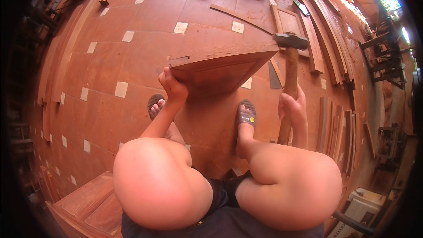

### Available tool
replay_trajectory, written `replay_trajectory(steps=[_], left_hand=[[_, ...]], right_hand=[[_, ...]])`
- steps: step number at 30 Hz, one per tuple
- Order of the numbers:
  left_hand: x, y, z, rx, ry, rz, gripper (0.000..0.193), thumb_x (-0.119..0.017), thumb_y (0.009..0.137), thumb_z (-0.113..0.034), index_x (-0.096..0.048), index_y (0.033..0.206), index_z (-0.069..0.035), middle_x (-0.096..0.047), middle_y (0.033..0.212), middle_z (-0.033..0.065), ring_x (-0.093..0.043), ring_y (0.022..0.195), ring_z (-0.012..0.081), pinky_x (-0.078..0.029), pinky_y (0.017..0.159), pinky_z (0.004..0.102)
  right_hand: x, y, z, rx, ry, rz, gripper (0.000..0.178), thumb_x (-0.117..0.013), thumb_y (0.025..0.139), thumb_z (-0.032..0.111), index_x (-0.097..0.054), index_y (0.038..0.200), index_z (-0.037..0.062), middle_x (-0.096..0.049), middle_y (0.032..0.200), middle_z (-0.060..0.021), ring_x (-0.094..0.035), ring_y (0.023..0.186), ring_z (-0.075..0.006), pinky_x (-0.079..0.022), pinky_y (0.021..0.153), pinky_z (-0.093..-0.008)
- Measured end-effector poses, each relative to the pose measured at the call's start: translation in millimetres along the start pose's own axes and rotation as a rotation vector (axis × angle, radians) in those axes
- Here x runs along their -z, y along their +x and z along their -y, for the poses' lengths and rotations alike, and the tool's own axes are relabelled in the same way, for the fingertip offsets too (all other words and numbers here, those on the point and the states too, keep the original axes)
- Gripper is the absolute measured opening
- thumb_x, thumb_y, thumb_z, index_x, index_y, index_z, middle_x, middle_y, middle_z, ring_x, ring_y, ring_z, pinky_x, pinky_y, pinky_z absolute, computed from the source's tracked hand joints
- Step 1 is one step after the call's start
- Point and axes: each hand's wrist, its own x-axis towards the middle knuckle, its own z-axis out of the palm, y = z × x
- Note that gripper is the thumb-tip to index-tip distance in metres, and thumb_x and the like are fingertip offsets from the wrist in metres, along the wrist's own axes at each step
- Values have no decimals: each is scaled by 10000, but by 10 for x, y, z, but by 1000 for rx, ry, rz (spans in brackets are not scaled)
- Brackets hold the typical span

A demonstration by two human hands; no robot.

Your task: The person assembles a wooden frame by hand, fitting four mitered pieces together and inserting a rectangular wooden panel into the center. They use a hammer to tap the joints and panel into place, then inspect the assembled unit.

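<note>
A reddish-brown wooden panel (220, 68) with a framed face stands on edge in front of my feet, its long upper edge facing up. My left hand (174, 86) grips the panel's near left corner, beside a slot cut in the edge. In my right hand (293, 103) is a hammer (291, 68), held upright by its wooden handle. The hammer's dark metal head is right by the panel's right end; whether they touch I cannot tell.
Long timber boards (324, 31) lie along the right, with short wood pieces (335, 123) nearer me. More planks (79, 35) line the left. Another framed panel (83, 198) lies at lower left, a white box (361, 207) at lower right. Tiled floor (145, 22) surrounds my sandalled feet.
</note>
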Motion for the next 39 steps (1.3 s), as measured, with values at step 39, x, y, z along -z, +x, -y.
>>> replay_trajectory(steps=[39], left_hand=[[-158,344,-318,498,-239,142,513,-283,1022,-284,-467,655,25,-499,571,212,-476,514,335,-328,542,454]], right_hand=[[120,12,-140,-23,202,-26,231,-577,907,94,-468,1094,14,-539,670,-72,-498,404,-153,-430,354,-280]])
